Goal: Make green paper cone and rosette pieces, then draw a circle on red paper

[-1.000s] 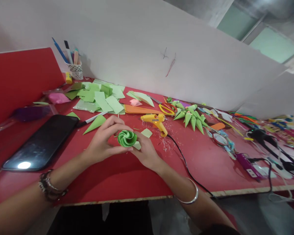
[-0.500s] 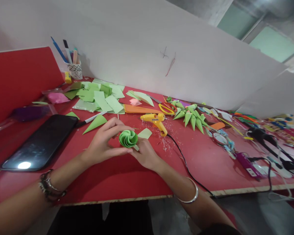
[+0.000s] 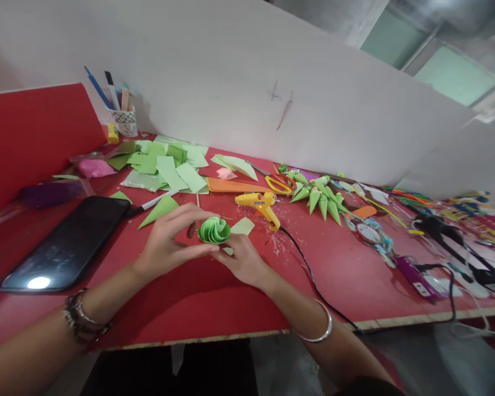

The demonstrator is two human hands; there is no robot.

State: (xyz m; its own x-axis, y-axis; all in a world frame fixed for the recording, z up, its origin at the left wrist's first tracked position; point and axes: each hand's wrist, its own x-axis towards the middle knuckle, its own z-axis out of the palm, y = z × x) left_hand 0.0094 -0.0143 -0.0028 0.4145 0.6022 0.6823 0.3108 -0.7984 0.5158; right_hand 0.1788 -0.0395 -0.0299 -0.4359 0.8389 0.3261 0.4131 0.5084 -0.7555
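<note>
Your left hand [image 3: 160, 245]: thumb and fingers apart, curved round left side of green paper rosette [image 3: 213, 231]; can't tell whether tips press. Your right hand [image 3: 247, 265]: fingers drawn together at rosette's lower right, apparently clamped on its base, tips partly hidden. Rosette sits between hands, right of left palm, ahead and left of right wrist, neither hand clearly nearer; axis roughly upright, swirled face tilted up. Both forearms angle inward over tabletop [image 3: 181, 311]. Beyond right fingers: pale paper piece [image 3: 243, 226], then yellow glue gun [image 3: 262, 205], nozzle leftward.
</note>
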